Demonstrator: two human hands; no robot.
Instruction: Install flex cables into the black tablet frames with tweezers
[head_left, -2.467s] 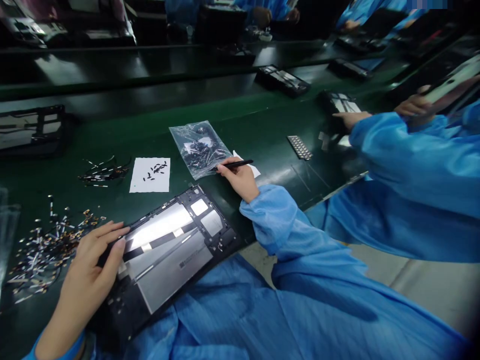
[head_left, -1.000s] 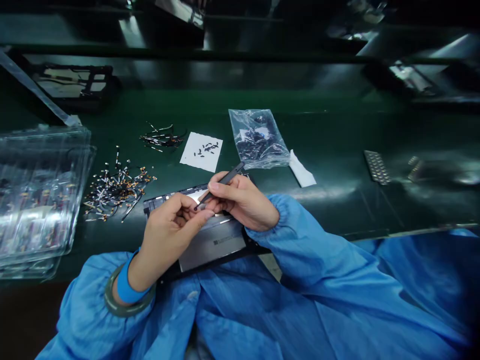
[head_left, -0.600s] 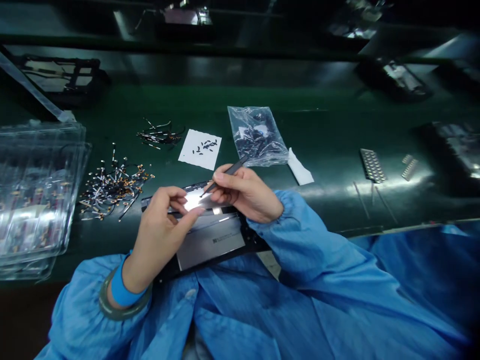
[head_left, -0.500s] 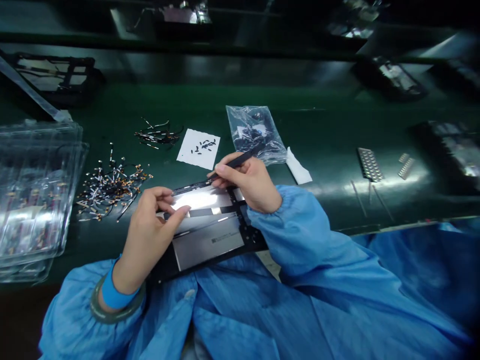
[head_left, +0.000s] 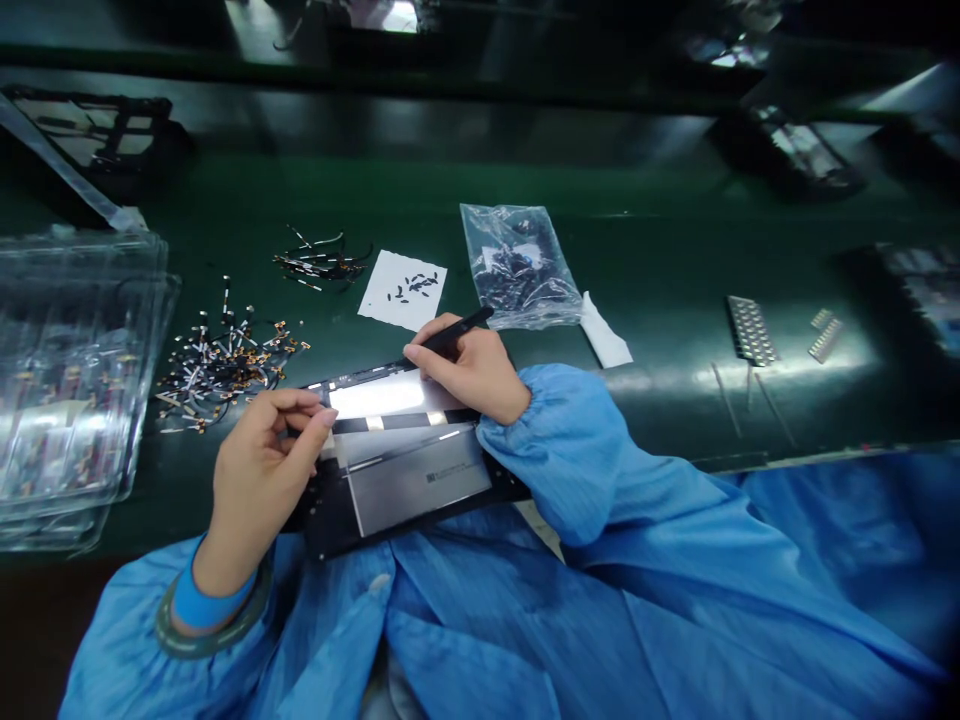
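An opened tablet (head_left: 330, 515) with black frame and silver battery panels lies tilted against the front of the blue smock. My right hand (head_left: 480, 365) is closed round a slim black pen-shaped tool (head_left: 466, 327); its lower end, at the tablet's far edge, is hidden by the fingers. At the tablet's far left corner, my left hand (head_left: 262, 460) is closed, thumb and forefinger tips nearly together. Whether anything small is between them cannot be made out. Beyond the tablet, a white paper square (head_left: 382, 290) carries several small black pieces.
Left of the tablet lies a heap of small flex cables (head_left: 225, 365), with a smaller bundle (head_left: 319, 265) behind. Clear plastic trays (head_left: 67, 400) are stacked far left. A clear bag (head_left: 521, 265) and folded white paper (head_left: 606, 332) lie beyond; metal strips (head_left: 752, 332) are at right.
My left hand has moved left along the tablet's far edge to its corner, and its thumb has drawn nearer the forefinger. My right hand and the black tool have shifted slightly left.
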